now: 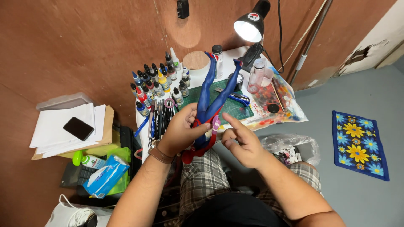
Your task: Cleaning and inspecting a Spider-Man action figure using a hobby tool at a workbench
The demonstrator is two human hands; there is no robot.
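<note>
A blue and red figurine (209, 107) is held over the near edge of a small white table (290, 110), legs pointing up and away toward the desk lamp (251, 25). It is gripped around the torso by the left hand (180, 130), whose fingers are curled about it. The right hand (242, 141) is kept just beside the figurine, index finger stretched toward it and the other fingers loosely curled; whether the fingertip touches cannot be told, and nothing is seen pinched in it.

A slip is judged possible: the thin raised legs could be swung into the cluster of paint bottles (158, 84) or the brushes (160, 120) lying close by, and bottles could be toppled onto the green cutting mat (229, 110). Any wet paint could also be smeared by the gripping fingers.

The figurine's lower body is hidden behind the left hand, and its surface detail is too small to make out. The plastic bag (290, 147) by the right knee shows contents that cannot be identified.
</note>
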